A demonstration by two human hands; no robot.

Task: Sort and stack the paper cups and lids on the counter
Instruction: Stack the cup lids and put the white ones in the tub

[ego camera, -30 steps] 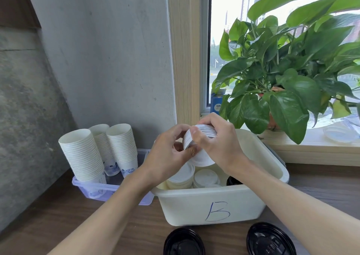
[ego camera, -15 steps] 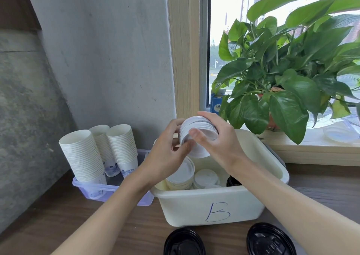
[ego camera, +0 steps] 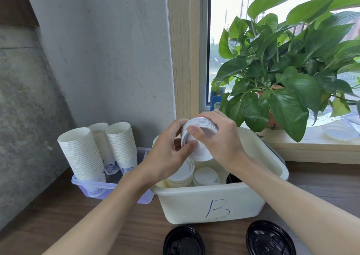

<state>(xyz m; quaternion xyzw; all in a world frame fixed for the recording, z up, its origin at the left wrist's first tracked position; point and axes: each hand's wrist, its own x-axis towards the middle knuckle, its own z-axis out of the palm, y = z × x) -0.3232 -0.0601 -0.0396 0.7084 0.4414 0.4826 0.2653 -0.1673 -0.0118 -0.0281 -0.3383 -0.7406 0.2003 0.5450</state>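
Since a second ago the stack of white lids [ego camera: 202, 152] has been tipped, so its ribbed edges now face up and its flat face looks toward the camera; it has also risen slightly.

Grip: both hands hold the stack. The right hand [ego camera: 224, 139] curls over the top edge with its thumb on the near face. The left hand [ego camera: 165, 157] presses its thumb on the lower left of that face; its fingers go behind and are partly hidden.

Position: the stack hangs above the rear left of the white bin [ego camera: 214, 202] marked B, clear of its contents. Its axis is tilted, running from the camera back and upward. Neither hand is plainly nearer to it.

Containers:
- The white bin holds two short piles of white lids [ego camera: 204, 174] lying flat, and a black lid [ego camera: 232, 177] at its right.
- The purple tray [ego camera: 93, 186], touching the bin's left side, holds three leaning stacks of paper cups [ego camera: 81, 151].
- Two black lids [ego camera: 184, 241] lie loose on the counter [ego camera: 58, 215] in front of the bin.

Judgement: to set the held stack down with the piles, its axis must be brought upright first.
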